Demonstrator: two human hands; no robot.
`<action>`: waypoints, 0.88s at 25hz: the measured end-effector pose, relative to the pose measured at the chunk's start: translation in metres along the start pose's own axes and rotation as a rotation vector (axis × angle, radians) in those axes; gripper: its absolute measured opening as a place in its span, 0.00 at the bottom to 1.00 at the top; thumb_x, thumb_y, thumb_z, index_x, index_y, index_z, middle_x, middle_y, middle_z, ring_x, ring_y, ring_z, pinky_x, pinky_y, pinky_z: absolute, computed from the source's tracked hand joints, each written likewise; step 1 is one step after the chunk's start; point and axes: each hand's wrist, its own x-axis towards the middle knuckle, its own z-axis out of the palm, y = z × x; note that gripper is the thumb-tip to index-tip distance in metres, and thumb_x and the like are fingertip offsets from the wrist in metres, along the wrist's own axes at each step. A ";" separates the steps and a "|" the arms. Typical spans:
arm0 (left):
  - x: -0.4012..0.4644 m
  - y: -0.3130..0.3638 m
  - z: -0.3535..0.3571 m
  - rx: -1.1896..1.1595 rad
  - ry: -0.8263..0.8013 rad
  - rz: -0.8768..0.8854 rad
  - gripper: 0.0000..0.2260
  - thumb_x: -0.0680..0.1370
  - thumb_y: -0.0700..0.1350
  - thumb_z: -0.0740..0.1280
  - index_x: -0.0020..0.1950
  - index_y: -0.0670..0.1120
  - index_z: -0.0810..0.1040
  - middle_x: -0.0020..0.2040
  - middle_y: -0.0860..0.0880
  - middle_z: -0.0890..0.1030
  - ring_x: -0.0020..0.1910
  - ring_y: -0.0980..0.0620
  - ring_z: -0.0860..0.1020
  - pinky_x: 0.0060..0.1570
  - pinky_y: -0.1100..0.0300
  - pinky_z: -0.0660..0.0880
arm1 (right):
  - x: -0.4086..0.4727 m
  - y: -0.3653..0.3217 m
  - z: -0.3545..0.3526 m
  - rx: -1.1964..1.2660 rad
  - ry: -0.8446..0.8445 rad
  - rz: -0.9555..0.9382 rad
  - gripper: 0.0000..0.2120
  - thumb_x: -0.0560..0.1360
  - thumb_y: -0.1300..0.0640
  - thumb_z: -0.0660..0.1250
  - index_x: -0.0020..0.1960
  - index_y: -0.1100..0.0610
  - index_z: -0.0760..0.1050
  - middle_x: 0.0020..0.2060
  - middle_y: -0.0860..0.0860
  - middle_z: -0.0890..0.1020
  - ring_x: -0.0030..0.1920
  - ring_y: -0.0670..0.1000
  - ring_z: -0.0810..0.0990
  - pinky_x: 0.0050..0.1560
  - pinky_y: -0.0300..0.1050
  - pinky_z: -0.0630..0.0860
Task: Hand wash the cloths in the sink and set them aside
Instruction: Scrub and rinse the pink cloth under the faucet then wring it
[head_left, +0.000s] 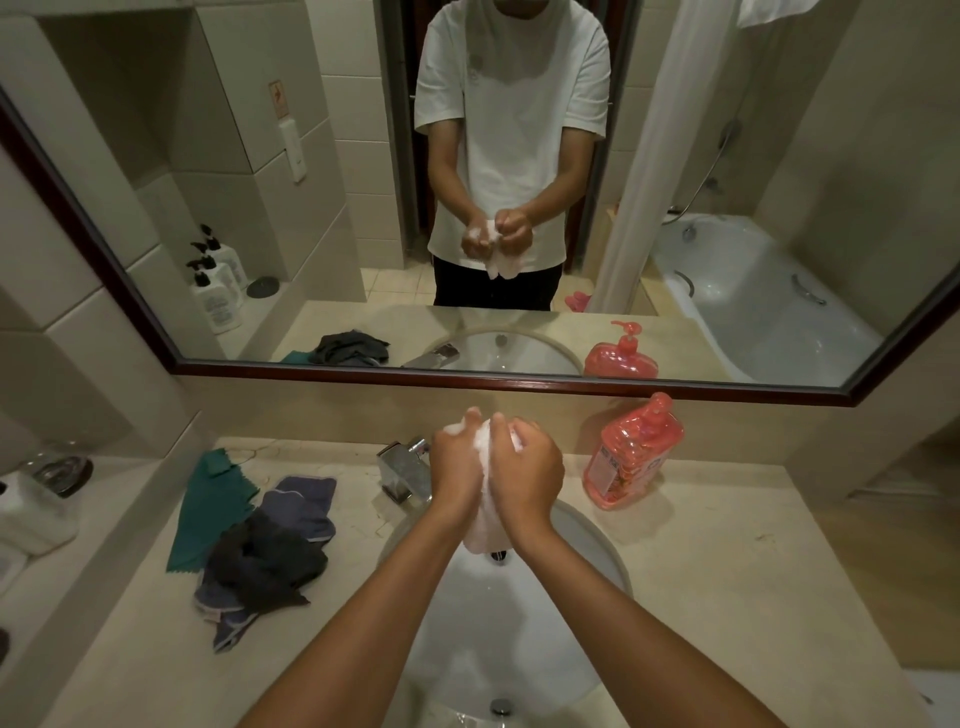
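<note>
1. White and covered in suds, a cloth (480, 525) is held bunched between two hands at the centre of the frame, above the back of the sink (587, 551).
2. The cloth is gripped by the left hand (457, 467), its fingers curled round the upper part, where foam is piled on the knuckles.
3. The same cloth is clasped from the other side by the right hand (527, 475), fingers bent over its top; the two hands are pressed close together.
4. The lower end of the cloth is seen hanging limp below the wrists, over the white basin.
5. A chrome tap (402, 470) is placed just left of the hands, at the basin's back rim.
6. A heap of cloths lies on the beige counter (727, 571) in the lower left of the frame: a green cloth (208, 512) spread flat, a blue-grey cloth (304, 506) beside it, and a dark crumpled cloth (267, 561) on top.
7. A red pump bottle (631, 454) is stood upright right of centre, against the wall under the mirror (779, 260).
8. The hands and white cloth are reflected in the mirror in the upper middle of the frame.
</note>
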 end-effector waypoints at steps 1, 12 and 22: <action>-0.002 -0.002 0.001 0.031 -0.022 0.018 0.18 0.83 0.48 0.61 0.35 0.44 0.77 0.30 0.47 0.78 0.33 0.48 0.76 0.33 0.61 0.71 | 0.005 -0.003 0.000 -0.024 0.017 0.023 0.24 0.79 0.53 0.66 0.26 0.51 0.62 0.24 0.46 0.68 0.26 0.44 0.67 0.29 0.40 0.61; -0.018 -0.010 -0.007 0.214 -0.074 0.344 0.25 0.83 0.51 0.63 0.26 0.48 0.64 0.23 0.50 0.68 0.24 0.54 0.67 0.29 0.58 0.63 | 0.036 0.014 -0.005 0.342 -0.290 0.556 0.12 0.74 0.61 0.67 0.32 0.59 0.72 0.24 0.52 0.74 0.27 0.52 0.75 0.30 0.40 0.70; 0.004 0.004 -0.009 0.171 0.058 0.267 0.19 0.84 0.52 0.59 0.37 0.45 0.73 0.31 0.50 0.76 0.31 0.50 0.75 0.37 0.52 0.72 | 0.010 0.010 -0.015 0.262 -0.484 0.091 0.12 0.82 0.49 0.63 0.42 0.51 0.77 0.35 0.46 0.81 0.39 0.48 0.79 0.45 0.48 0.75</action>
